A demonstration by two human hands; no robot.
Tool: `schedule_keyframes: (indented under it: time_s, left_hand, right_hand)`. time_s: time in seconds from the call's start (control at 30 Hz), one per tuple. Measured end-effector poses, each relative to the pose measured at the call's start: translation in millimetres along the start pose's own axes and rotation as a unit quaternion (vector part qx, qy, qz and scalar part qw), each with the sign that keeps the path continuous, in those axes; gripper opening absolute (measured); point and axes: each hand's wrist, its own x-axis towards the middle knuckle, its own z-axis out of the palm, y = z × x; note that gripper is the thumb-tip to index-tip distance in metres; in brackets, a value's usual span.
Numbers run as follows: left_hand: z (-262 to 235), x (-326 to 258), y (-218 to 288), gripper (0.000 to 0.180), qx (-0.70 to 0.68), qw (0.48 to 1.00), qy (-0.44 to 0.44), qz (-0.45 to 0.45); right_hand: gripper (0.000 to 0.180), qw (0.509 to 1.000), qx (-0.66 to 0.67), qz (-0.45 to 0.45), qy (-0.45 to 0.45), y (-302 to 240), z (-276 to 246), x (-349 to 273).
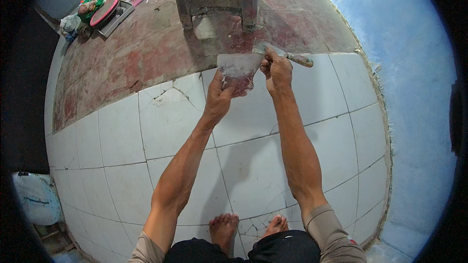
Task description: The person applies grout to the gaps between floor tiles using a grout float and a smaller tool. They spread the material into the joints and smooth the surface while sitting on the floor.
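My left hand [218,96] is closed on the lower part of a wide, flat putty spreader [239,65]. The spreader is reddish below, and whitish-grey material coats its upper part. In my right hand [279,70] is a putty knife [301,60], its worn handle pointing right and its blade pointing up and left. The knife's blade lies close to the spreader's upper right corner; whether they touch I cannot tell. Both tools are held in the air over the line where white tiles meet the reddish floor.
A worn wooden stool [214,5] stands just beyond my hands. At the far left are a pink-rimmed basin [104,12], a grey tray [117,19], bags and small cans. A blue wall [419,92] runs along the right. Some white tiles [170,122] are cracked.
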Motion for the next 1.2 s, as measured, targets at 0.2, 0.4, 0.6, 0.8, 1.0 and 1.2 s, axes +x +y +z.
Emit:
schedule_keyframes:
  time_s: [0.2, 0.4, 0.6, 0.8, 1.0, 1.2]
  left_hand:
    - [6, -1, -1, 0.037, 0.012, 1.0, 0.003, 0.002]
    - [15, 2, -6, 0.038, -0.001, 1.0, 0.0, -0.007]
    - [17, 12, -11, 0.04, 0.018, 1.0, -0.013, 0.013]
    - [-11, 38, -14, 0.035, 0.124, 0.986, 0.071, 0.08]
    - [-3, 6, 2, 0.027, 0.464, 0.862, 0.063, 0.193]
    - [-25, 1, 17, 0.032, 0.572, 0.751, 0.085, 0.319]
  right_hand:
    - [0.011, 1.0, 0.02, 0.001, 0.001, -8, -2, -10]
    - [0.012, 0.999, 0.042, -0.015, 0.017, -9, -11, -9]
    - [0.015, 0.999, 0.009, -0.04, 0.012, -9, -17, -9]
    - [0.01, 0.992, -0.127, -0.025, -0.016, 22, -35, -50]
    - [0.016, 0.786, -0.359, -0.496, -0.085, -11, -58, -69]
    - [0.022, 0.702, -0.427, -0.54, -0.183, -44, -24, -102]
